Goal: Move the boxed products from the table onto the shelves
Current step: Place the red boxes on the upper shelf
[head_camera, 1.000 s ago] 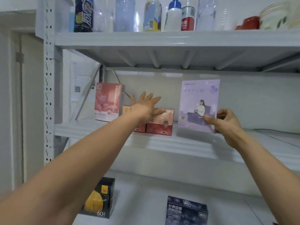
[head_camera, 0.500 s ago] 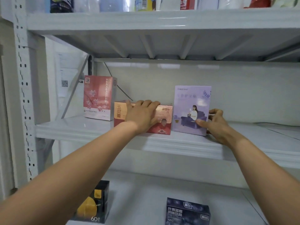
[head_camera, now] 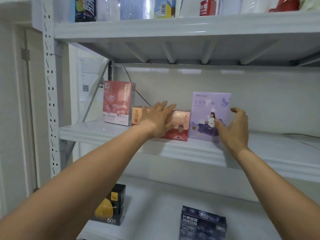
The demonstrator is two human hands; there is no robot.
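A tall lavender box point(head_camera: 206, 108) stands upright on the middle shelf point(head_camera: 173, 149). My right hand point(head_camera: 233, 129) is at its lower right corner with fingers spread and loosely curved, thumb in front of the box face, no longer gripping it. A low red and gold box point(head_camera: 180, 125) lies to the left of the lavender one, touching it. My left hand point(head_camera: 157, 120) rests flat on that red box with straight fingers. A pink floral box point(head_camera: 117, 103) stands further left on the same shelf.
The top shelf point(head_camera: 173, 26) carries several bottles and cans. On the lower shelf point(head_camera: 155, 196) stand a black and yellow box point(head_camera: 110, 205) and a dark blue box point(head_camera: 202, 222). The perforated upright point(head_camera: 49, 94) bounds the left. Bare shelf extends right of the lavender box.
The lavender box came down from the air onto the shelf beside the red box. My right hand has loosened its grip on it. My left hand settled flat onto the red box.
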